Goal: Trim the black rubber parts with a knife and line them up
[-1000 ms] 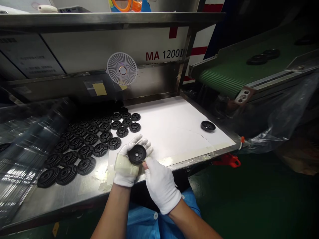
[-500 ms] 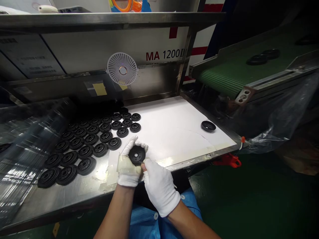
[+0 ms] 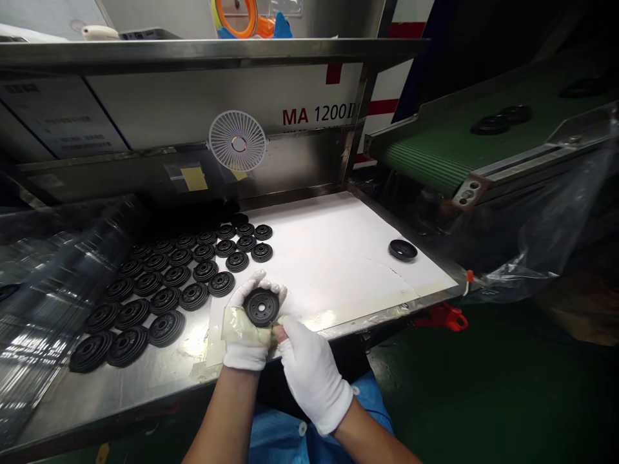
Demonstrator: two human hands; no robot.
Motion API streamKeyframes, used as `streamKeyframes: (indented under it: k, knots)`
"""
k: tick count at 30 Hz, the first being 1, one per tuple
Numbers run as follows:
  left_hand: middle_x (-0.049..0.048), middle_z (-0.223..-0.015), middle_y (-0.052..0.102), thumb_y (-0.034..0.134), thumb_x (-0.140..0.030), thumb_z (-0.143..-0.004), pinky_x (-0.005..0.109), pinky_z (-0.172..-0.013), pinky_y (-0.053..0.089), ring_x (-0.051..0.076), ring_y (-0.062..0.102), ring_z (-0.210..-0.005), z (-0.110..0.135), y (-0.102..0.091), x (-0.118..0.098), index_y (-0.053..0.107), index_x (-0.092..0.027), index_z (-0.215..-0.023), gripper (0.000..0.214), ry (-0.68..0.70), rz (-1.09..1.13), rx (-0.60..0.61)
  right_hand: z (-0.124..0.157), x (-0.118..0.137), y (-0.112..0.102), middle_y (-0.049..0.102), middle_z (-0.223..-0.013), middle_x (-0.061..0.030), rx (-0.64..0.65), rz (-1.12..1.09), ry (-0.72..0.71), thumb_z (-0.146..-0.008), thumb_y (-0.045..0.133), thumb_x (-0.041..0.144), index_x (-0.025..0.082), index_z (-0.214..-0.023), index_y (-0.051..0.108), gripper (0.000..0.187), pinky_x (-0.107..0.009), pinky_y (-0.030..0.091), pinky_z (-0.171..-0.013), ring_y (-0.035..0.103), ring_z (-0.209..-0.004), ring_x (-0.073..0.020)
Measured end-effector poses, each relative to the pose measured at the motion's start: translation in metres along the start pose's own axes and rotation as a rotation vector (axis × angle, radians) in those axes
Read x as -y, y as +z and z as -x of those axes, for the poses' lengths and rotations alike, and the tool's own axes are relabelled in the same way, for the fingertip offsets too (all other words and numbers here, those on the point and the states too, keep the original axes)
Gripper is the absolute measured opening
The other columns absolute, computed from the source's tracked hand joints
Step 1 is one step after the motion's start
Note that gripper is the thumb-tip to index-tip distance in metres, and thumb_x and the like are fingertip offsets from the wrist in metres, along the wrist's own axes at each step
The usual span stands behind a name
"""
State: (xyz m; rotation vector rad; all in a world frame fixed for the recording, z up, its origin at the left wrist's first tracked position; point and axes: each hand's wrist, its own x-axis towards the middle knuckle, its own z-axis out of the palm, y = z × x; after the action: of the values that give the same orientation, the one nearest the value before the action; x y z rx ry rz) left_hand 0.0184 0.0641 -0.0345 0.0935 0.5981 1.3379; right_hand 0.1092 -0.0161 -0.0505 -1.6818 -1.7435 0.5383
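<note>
My left hand (image 3: pixel 245 324), in a white glove with tape round the palm, grips a black ribbed plastic disc (image 3: pixel 262 307) with a small centre hole. Its face is turned up toward me. Close to the disc's lower right edge is my right hand (image 3: pixel 309 367), also gloved, its fingers pinched together with a bare thumb tip showing. Whatever the pinch holds is too small and hidden to make out. Another black disc (image 3: pixel 403 249), hollow side up, lies alone on the white sheet (image 3: pixel 324 258). Several similar discs (image 3: pixel 165 300) stand in rows to the left.
Crumpled clear plastic (image 3: pixel 62 303) covers the bench's left end. A small white fan (image 3: pixel 237 143) is at the back under a metal shelf (image 3: pixel 290 48). On the right runs a green conveyor (image 3: pixel 435 148) carrying black discs. A red clamp-like handle (image 3: pixel 447 317) hangs below the bench edge.
The left hand has shifted slightly left with the disc, which now faces me more fully. My right fingers have drawn a little down from its rim. The whole view has tilted slightly.
</note>
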Motion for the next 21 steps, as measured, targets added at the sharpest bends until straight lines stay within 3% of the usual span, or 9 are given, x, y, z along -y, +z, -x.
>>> streamKeyframes:
  k: [6, 14, 18, 21]
  knots:
    - [0.0031, -0.072, 0.061, 0.058, -0.014, -0.075, 0.04, -0.082, 0.052, 0.015, 0.061, -0.072, 0.002, 0.001, -0.007, 0.064, -0.014, -0.083, 0.01, -0.091, 0.066, -0.033, -0.006, -0.002, -0.008, 0.057, -0.072, 0.0019, -0.022, -0.391, 0.057, -0.097, 0.032, 0.032, 0.021, -0.079, 0.051, 0.029, -0.021, 0.036, -0.06, 0.049, -0.064, -0.0111]
    - [0.0025, -0.069, 0.06, 0.056, -0.015, -0.078, 0.039, -0.081, 0.054, 0.014, 0.061, -0.07, 0.01, 0.011, -0.005, 0.064, -0.014, -0.082, 0.009, -0.022, 0.063, -0.064, -0.008, -0.006, -0.014, 0.053, -0.066, 0.0024, -0.071, -0.246, 0.071, -0.095, 0.036, 0.031, 0.021, -0.073, 0.048, 0.026, -0.023, 0.031, -0.054, 0.045, -0.059, -0.0119]
    - [0.0041, -0.075, 0.064, 0.055, -0.01, -0.079, 0.043, -0.087, 0.052, 0.016, 0.063, -0.076, 0.009, 0.008, -0.008, 0.063, -0.013, -0.084, 0.01, -0.054, 0.13, -0.107, -0.008, -0.006, -0.024, 0.052, -0.068, 0.0011, -0.065, -0.554, 0.139, -0.094, 0.037, 0.044, 0.021, -0.074, 0.05, 0.033, -0.022, 0.039, -0.058, 0.049, -0.062, -0.0124]
    - [0.008, -0.087, 0.068, 0.051, -0.005, -0.08, 0.048, -0.088, 0.051, 0.02, 0.065, -0.086, 0.006, 0.003, -0.014, 0.063, -0.013, -0.096, 0.021, -0.062, 0.205, -0.213, -0.002, -0.002, -0.041, 0.052, -0.06, 0.0012, 0.005, -0.891, 0.254, -0.091, 0.037, 0.057, 0.021, -0.085, 0.058, 0.043, -0.022, 0.041, -0.048, 0.049, -0.051, -0.0117]
